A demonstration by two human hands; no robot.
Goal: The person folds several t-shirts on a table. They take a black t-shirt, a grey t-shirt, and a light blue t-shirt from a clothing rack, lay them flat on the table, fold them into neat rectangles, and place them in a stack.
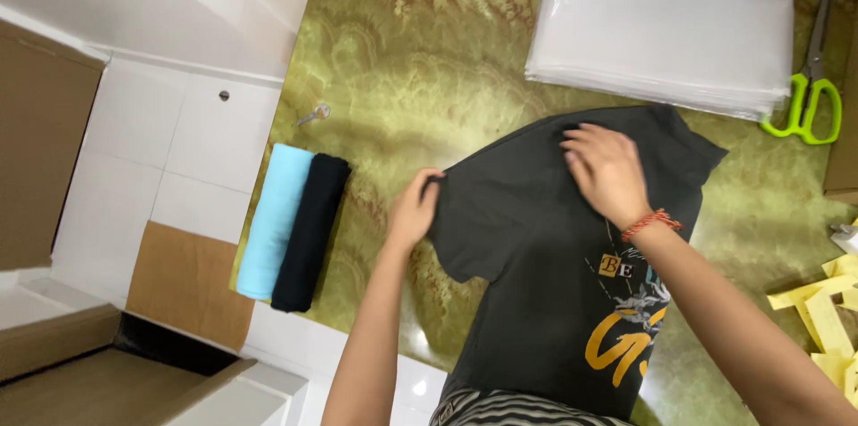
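- Tee [527, 274]: dark grey, graphic print, lying across the green marble table [402, 59], lower end trailing off the near edge toward the person
- Left hand [413, 211]: closed, pinching the tee's left edge at the sleeve/shoulder
- Right hand [608, 171]: flat, fingers spread, pressing the cloth near the top; red thread band at the wrist; holds nothing
- Risk: the hanging end looks heavy enough to drag the tee off the table if the pinch lets go
- Risk: pressing with one palm while the other pulls sideways could bunch the cloth and set a crooked crease
- Risk: the top corner lies close to the bag stack [666, 24]; a wide sweep could push the slippery bags out of line
- Risk: scissors [809, 86] lie near the right elbow's path, a snag or knock is possible
- Risk: the rolls sit at the table's left edge and may tip off if bumped
- Counts: 1 tee in hand
- 2 rolled garments, blue roll [273, 220] and black roll [310, 231], touching side by side
- 1 stack of clear bags, sheet count cannot tell
- 1 pair of scissors, green handles
- 1 small key [315, 113]
- Yellow strips [827, 310] at right, several, partly cut off, exact count cannot tell
- Cardboard boxes [80, 363] at left, at least 2
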